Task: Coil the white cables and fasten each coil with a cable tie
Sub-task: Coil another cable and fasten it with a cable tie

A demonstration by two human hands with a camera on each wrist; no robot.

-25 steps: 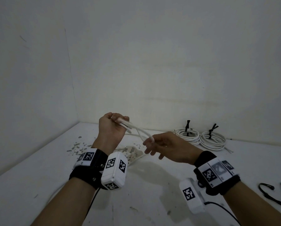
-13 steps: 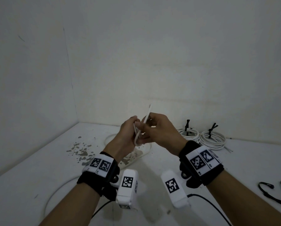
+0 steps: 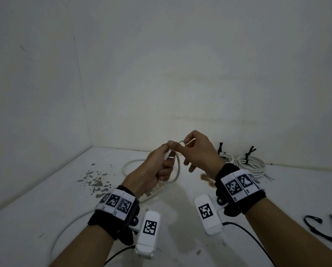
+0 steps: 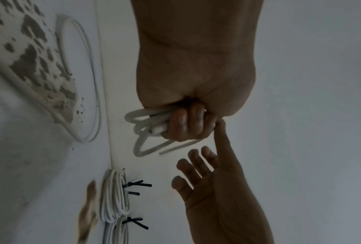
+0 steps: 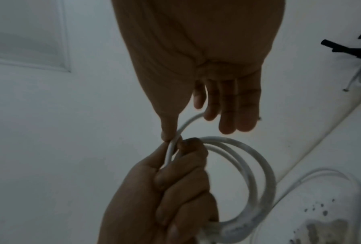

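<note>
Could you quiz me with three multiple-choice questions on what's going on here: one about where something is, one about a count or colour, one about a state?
1. Where do the finished coils lie?
A. By the back wall, to the person's right
B. At the left front table edge
C. On the person's lap

2. How many finished coils carry black ties?
A. None
B. Two
C. Five

3. What is the left hand doing?
A. Resting flat on the table
B. Gripping loops of the white cable
C. Holding a black tie

Key: 1 A, the head view shows them against the wall beyond the right hand. 2 B, two tied bundles sit side by side there. 3 B, the left wrist view shows its fingers curled round several loops, while the right hand's thumb presses a strand at the top.
</note>
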